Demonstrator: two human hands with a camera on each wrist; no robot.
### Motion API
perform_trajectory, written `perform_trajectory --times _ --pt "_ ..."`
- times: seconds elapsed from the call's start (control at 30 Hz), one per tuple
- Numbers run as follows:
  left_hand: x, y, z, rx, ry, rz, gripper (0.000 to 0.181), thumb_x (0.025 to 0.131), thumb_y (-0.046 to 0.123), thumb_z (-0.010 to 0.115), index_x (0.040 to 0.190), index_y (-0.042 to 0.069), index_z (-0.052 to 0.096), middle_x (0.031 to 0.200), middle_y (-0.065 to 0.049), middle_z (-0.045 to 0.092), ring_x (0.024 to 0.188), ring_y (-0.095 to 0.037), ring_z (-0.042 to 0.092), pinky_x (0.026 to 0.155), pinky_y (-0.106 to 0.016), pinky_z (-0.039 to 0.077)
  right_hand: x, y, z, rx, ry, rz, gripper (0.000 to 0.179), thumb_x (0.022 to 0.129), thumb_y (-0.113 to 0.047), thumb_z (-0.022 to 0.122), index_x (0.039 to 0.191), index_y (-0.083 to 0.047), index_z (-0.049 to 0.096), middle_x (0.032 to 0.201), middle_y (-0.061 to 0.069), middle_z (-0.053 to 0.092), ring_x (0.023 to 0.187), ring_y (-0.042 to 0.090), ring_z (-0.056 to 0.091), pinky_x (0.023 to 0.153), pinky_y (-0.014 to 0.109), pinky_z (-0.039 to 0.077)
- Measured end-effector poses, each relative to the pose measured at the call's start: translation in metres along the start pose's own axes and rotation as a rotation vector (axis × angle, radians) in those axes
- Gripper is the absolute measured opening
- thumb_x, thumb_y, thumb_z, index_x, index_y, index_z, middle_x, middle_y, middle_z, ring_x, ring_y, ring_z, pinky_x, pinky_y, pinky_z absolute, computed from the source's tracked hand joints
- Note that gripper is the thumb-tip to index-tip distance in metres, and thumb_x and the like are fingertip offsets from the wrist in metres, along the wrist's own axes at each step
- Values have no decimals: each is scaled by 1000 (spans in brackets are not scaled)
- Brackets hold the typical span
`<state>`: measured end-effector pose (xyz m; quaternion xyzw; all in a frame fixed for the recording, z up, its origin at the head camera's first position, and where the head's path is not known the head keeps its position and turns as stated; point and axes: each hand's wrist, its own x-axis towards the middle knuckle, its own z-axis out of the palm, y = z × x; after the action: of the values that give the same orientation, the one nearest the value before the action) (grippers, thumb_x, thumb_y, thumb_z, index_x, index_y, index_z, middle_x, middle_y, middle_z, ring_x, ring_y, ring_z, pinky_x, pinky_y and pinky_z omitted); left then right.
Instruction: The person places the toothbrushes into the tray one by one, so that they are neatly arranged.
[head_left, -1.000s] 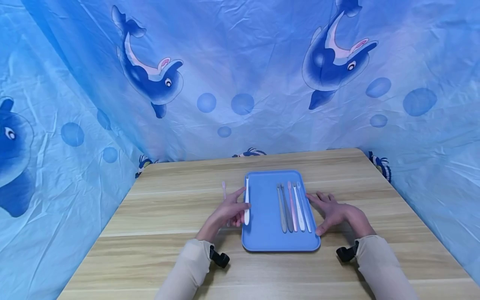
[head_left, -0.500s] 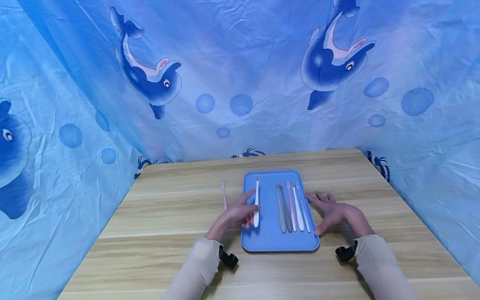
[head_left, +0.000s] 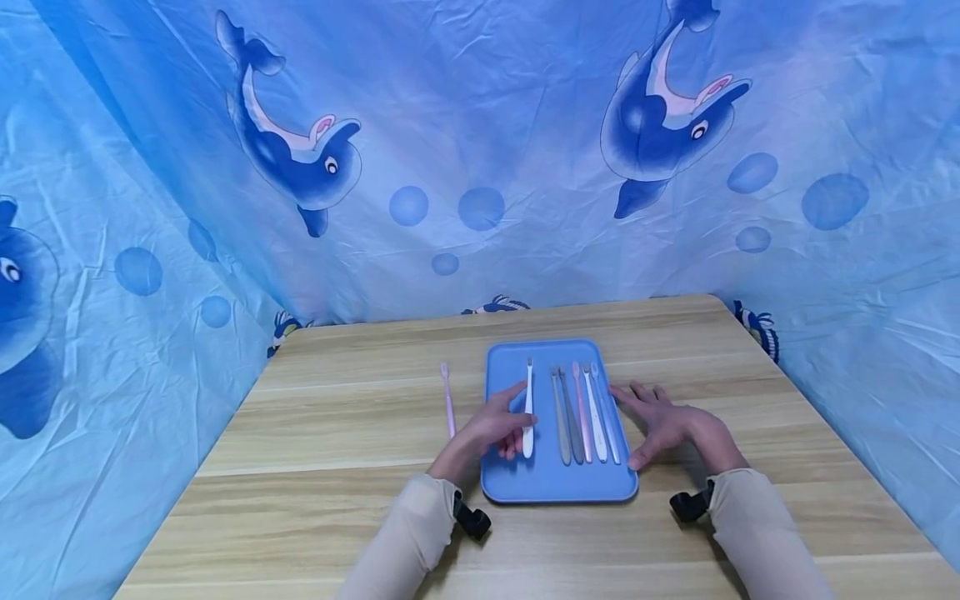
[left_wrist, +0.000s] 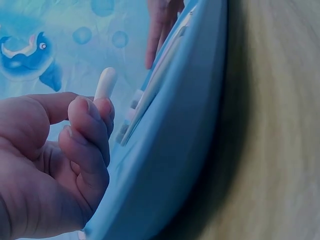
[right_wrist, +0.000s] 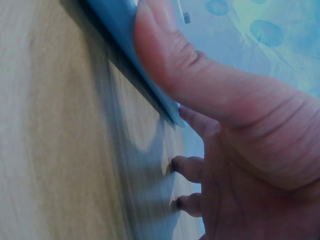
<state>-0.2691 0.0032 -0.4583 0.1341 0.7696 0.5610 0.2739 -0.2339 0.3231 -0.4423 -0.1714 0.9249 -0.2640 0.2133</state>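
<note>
My left hand (head_left: 497, 422) pinches a white toothbrush (head_left: 529, 400) between thumb and fingers, over the left half of a blue tray (head_left: 517, 487). In the left wrist view the rounded handle end of that toothbrush (left_wrist: 105, 84) sticks up past the fingertips. Side by side in the tray's right half lie several toothbrushes: grey ones, a pink one (head_left: 582, 412), a white one (head_left: 596, 414) and a bluish one. Spread along the tray's right edge, my right hand (head_left: 667, 425) touches it with straight fingers; its thumb rests at the rim in the right wrist view.
A pink toothbrush (head_left: 448, 400) lies on the wooden table (head_left: 322, 433) left of the tray, partly behind my left hand. Blue dolphin-print cloth (head_left: 480, 167) hangs behind the table and at its sides.
My left hand has carried the white toothbrush rightward from the tray's left rim toward the row. More of the pink toothbrush on the table shows. My right hand stays at the tray's edge.
</note>
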Motion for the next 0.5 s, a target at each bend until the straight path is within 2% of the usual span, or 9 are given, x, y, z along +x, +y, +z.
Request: perform_trajectory --times 0.5 --pt "10 4 23 20 38 -7 77 97 16 62 162 22 20 51 -3 59 35 -11 50 33 -22 40 0 0 0 -12 0 10 134 64 -60 87 161 -11 9 161 39 -4 140 71 -7 101 91 7"
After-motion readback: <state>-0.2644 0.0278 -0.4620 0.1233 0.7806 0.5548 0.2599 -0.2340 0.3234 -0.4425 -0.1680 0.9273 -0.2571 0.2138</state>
